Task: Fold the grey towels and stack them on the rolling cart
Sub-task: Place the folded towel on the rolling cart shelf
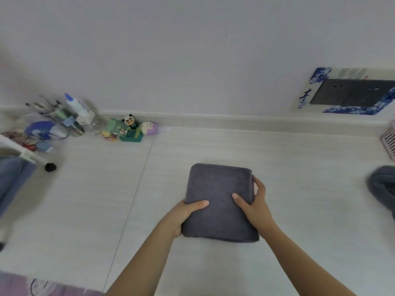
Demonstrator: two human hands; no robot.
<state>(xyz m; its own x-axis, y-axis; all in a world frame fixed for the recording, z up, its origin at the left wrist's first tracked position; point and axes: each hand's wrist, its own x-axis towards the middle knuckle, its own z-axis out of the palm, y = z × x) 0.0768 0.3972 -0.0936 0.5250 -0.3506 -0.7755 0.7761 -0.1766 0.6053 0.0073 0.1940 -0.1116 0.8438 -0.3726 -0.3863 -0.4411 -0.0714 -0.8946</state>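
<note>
**Both hands grip a folded grey towel over the pale floor**

A person's two bare forearms reach forward from the bottom of the view, converging on a folded towel [219, 201] near the middle of the frame. The left hand [183, 216] grips the towel's left edge near the near corner: its thumb lies flat across the top surface, pointing right, and the fingers are hidden under the cloth. The right hand [255, 205] grips the right edge, thumb pressed on top and pointing toward the left thumb, with the fingers curled round the side of the fold. Whether the towel rests on the floor or is held just above it cannot be told.

The towel is a neat rectangle, its far edge rounded and its near edge showing stacked layers. Pale floor [299, 167] lies open on every side of it, with a thin seam running diagonally to its left.

At the far left, well apart from the towel, a corner of the white cart [23, 153] shows with one black caster [50, 167]. Behind it, small clutter [70, 118] and toys [130, 129] line the skirting. At the right edge, a loose heap of another grey towel [382, 186] lies partly out of view. A blue-bordered panel [350, 92] sits on the wall at upper right, and a pink basket [390, 142] pokes in below it.
</note>
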